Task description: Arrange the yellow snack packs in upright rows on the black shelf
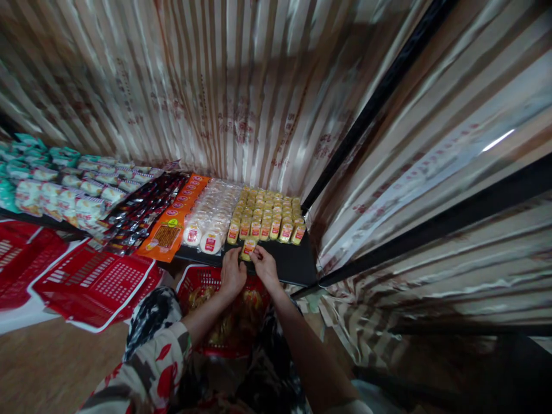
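A small yellow wrapped snack packet (248, 249) with a red label stands at the front edge of the black shelf (297, 264). My left hand (233, 272) has its curled fingers at the packet's left side. My right hand (264, 267) pinches its right side between thumb and fingertips. Just behind it stand several tight rows of matching yellow packets (268, 214), labels facing me. Below my hands a red plastic basket (184, 287) sits at my lap with more yellow-looking wrapped packets inside, partly hidden by my forearms.
Left along the shelf are white round packets (211, 241), an orange snack bag (168, 230), dark shiny packs (149, 204) and white-and-green packages (64, 190). Red baskets (99, 282) stand at lower left. Black metal posts (366, 129) and striped sheeting (241, 86) bound the back and right.
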`<state>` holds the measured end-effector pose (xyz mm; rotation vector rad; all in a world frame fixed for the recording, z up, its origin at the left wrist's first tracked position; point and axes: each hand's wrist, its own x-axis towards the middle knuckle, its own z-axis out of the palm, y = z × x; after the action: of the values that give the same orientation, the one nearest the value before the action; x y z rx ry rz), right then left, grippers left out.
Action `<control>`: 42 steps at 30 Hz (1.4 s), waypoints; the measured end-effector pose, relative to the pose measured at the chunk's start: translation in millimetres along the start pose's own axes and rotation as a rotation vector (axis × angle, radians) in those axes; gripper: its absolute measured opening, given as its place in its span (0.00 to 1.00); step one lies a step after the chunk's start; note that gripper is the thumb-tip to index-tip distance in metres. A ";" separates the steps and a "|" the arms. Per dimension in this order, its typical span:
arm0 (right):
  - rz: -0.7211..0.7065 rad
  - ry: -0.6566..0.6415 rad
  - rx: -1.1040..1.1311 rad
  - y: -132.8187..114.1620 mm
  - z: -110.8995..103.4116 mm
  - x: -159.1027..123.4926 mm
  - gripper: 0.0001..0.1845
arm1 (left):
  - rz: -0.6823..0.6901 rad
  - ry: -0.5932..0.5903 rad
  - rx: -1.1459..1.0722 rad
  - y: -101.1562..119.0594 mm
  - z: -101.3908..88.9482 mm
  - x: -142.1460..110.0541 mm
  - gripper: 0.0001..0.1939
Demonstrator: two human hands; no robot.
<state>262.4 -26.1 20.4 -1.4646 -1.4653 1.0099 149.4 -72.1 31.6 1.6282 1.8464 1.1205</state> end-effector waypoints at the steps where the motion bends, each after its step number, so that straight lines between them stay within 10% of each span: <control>1: 0.006 0.019 -0.056 0.3 1.0 5.1 0.15 | 0.009 -0.008 0.015 -1.0 1.2 1.2 0.24; 28: -0.070 0.152 -0.171 -1.5 31.4 29.1 0.06 | -0.001 -0.165 0.150 -16.0 8.9 29.2 0.29; 42: -0.218 0.192 -0.228 2.6 33.1 16.3 0.18 | 0.002 -0.182 0.071 -21.9 11.0 28.7 0.30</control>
<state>232.4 -9.5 6.5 -1.4756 -1.5967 0.5682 138.3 -41.1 13.3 1.7111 1.7851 0.8844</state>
